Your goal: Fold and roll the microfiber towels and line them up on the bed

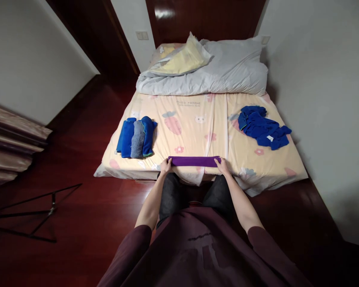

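A long narrow strip of folded purple cloth (pixel 194 161) stretches level along the near edge of the bed. My left hand (pixel 166 165) pinches its left end, thumb on top. At the other end, my right hand (pixel 222 165) is closed on the cloth in the same way. To the left lies a row of folded blue cloths (pixel 127 137), with a grey cloth (pixel 138 139) among them. A crumpled heap of blue cloth (pixel 261 127) with a white tag rests on the right side of the bed.
The bed (pixel 188 119) has a cream sheet with carrot and flower prints. A bunched grey quilt (pixel 227 67) lies at its head. Black tripod legs (pixel 32 213) stand on the red floor at left, near a curtain (pixel 12 143). A wall (pixel 326 99) runs along the right.
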Demonstrator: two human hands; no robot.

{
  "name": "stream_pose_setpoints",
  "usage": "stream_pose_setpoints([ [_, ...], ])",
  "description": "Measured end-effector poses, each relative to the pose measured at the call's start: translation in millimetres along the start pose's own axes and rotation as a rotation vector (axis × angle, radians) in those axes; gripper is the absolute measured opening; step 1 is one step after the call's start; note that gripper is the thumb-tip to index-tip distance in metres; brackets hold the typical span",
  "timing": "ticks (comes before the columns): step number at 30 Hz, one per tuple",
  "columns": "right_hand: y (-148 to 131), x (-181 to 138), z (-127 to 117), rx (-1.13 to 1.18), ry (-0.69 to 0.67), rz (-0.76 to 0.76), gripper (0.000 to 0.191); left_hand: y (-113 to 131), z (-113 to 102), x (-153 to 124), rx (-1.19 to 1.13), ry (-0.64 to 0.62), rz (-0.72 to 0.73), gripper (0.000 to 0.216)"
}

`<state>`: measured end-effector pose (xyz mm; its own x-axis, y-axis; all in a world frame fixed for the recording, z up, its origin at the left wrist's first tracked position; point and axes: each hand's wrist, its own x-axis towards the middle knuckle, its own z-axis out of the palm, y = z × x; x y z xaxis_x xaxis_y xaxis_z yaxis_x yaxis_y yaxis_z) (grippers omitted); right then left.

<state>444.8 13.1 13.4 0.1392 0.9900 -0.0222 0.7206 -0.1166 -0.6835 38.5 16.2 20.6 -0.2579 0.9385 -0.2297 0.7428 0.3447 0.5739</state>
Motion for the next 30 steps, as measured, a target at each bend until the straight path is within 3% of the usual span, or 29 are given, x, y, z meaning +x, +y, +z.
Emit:
stream_pose_setpoints([
  [5, -4.7, 5.2, 3.8, -0.219, -0.027, 0.089, 0.048, 1.0, -0.5, 5.2, 0.022, -0.030, -0.045, 0.045],
  [12, -9.4, 2.1, 13.4, -0.254, 0.008, 0.194, 0.065, -2.7, -5.3, 11.2, -0.022, -0.078, -0.118, 0.047],
  [16, -10.1, -2.0, 24.1, -0.228, 0.119, 0.234, 0.073, -8.3, -4.3, 13.8, -0.068, -0.087, -0.130, 0.053],
  [23, -8.4, -5.2, 41.9, -0.221, 0.310, 0.255, 0.067, -13.1, 5.8, 17.1, -0.062, -0.045, -0.165, 0.054],
  [30, -10.4, -3.0, 43.3, -0.188, 0.228, 0.301, 0.068, -15.5, 7.7, 21.9, -0.072, -0.067, -0.236, 0.056],
])
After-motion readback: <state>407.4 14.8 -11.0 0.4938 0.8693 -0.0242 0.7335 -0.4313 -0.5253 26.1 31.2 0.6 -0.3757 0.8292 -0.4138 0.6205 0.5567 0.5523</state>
